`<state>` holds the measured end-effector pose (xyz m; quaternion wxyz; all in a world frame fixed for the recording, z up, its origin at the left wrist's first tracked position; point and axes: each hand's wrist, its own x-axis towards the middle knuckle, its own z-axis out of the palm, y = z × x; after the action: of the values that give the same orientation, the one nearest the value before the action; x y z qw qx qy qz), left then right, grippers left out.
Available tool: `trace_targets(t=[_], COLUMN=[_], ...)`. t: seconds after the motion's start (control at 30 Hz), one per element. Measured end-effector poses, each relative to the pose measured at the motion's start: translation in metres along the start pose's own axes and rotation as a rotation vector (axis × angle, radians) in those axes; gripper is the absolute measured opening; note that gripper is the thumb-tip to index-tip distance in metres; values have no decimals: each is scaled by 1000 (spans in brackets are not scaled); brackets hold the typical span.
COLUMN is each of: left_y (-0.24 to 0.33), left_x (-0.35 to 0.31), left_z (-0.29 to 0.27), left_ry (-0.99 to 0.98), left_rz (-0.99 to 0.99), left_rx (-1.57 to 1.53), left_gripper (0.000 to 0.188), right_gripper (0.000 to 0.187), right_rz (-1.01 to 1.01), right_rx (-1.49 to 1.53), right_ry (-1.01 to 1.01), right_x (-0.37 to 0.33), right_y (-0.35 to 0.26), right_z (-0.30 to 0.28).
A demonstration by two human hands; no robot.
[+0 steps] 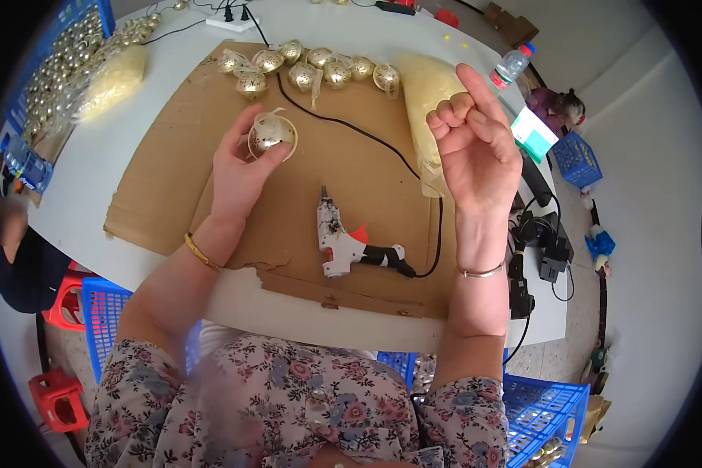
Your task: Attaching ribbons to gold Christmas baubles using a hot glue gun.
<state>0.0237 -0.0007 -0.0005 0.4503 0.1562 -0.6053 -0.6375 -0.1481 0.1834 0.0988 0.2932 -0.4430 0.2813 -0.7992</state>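
My left hand (240,168) is closed around a round gold bell ornament (268,132) with small cut-out holes and a pale ribbon on top. Thumb and fingers grip its sides, above the cardboard sheet (164,171). My right hand (480,152) is raised at the right, palm facing me. Its index finger points up, while the other fingers curl in with the thumb bent against them; nothing shows in it. Between my forearms a white glue gun (342,243) with an orange trigger and black handle lies on the cardboard. More gold bell ornaments (336,73) lie along the cardboard's far edge.
Right of the ornaments lies a bag of pale yellow sticks (425,93). A black cord (366,129) crosses the cardboard. A bottle (513,65) stands far right, with adapters (534,230) at the right edge. At left are a bead-filled blue basket (62,70) and another bottle (25,162).
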Motion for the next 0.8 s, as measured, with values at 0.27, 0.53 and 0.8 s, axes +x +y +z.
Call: trace_targets(t=[0.27, 0.53, 0.8], left_y=[-6, -9, 2], left_x=[1, 1, -8], left_z=[0, 0, 8], left_ry=[2, -27, -117], left_rz=[37, 30, 265], left_rx=[6, -32, 225], left_gripper=[60, 60, 61], right_gripper=[52, 45, 24], right_rz=[31, 44, 157], right_rx=[116, -112, -736], right_ry=[1, 46, 75], right_x=[1, 0, -16], right_y=[3, 10, 42], right_z=[2, -2, 31])
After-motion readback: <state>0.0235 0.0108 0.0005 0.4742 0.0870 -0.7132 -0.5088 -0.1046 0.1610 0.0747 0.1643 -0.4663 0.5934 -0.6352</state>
